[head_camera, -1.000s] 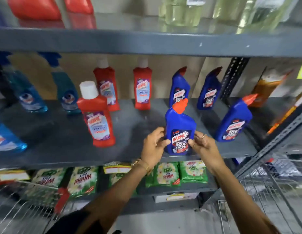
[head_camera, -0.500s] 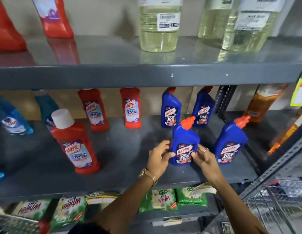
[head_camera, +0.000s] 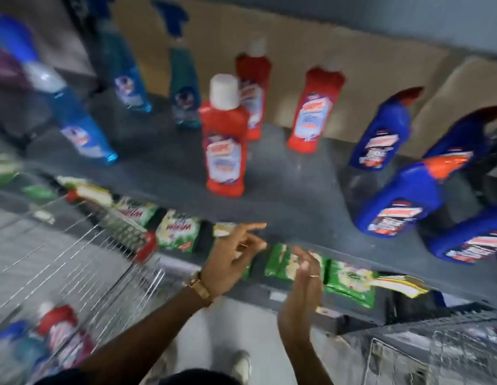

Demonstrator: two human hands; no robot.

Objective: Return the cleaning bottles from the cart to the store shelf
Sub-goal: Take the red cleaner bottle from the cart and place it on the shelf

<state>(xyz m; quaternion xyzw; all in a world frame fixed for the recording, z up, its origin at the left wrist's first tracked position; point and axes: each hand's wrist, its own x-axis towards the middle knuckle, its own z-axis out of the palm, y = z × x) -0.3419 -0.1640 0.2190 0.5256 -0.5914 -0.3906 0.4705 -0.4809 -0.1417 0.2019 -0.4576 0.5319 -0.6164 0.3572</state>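
The view is blurred and tilted. The blue bottle with an orange cap (head_camera: 400, 201) stands alone on the grey shelf (head_camera: 291, 201) at the right, among other blue bottles (head_camera: 380, 137). Red bottles (head_camera: 225, 145) stand mid-shelf, and blue spray bottles (head_camera: 83, 123) at the left. My left hand (head_camera: 233, 257) and my right hand (head_camera: 302, 284) hover empty, fingers apart, below the shelf's front edge. In the wire cart (head_camera: 97, 262) at the lower left lie a red bottle (head_camera: 58, 326) and a blue one (head_camera: 22, 348).
Green detergent packets (head_camera: 177, 232) line the lower shelf under my hands. A second wire basket (head_camera: 436, 354) sits at the lower right. A shoe (head_camera: 241, 365) shows on the pale floor between the carts.
Both hands have let go of the blue bottle and pulled back down off the shelf. The view has swung left and down, bringing the cart with its bottles into sight.
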